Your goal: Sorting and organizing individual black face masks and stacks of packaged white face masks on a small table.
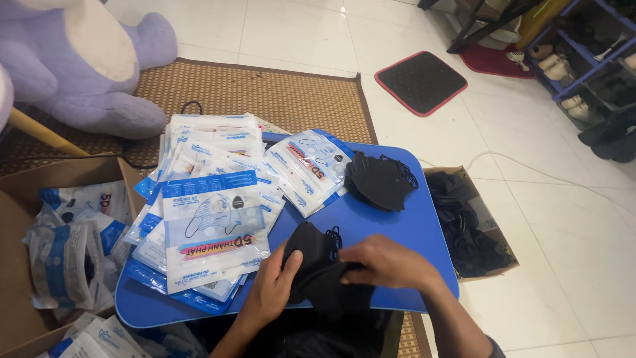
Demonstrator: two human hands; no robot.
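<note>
Both the left hand point(271, 286) and right hand point(384, 262) pinch a stack of black masks point(318, 268) (fingers closed); loose ones could slide off the blue table point(397, 225).

Plush toy point(79, 59): purple, cut off by top and left edges. Cardboard box point(20, 199): left part out of frame. Shoe rack point(589, 59): contents too small to tell.

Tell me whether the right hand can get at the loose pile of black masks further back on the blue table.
Probably yes: the right hand holds black masks, but only bare blue table separates it from the pile.
</note>
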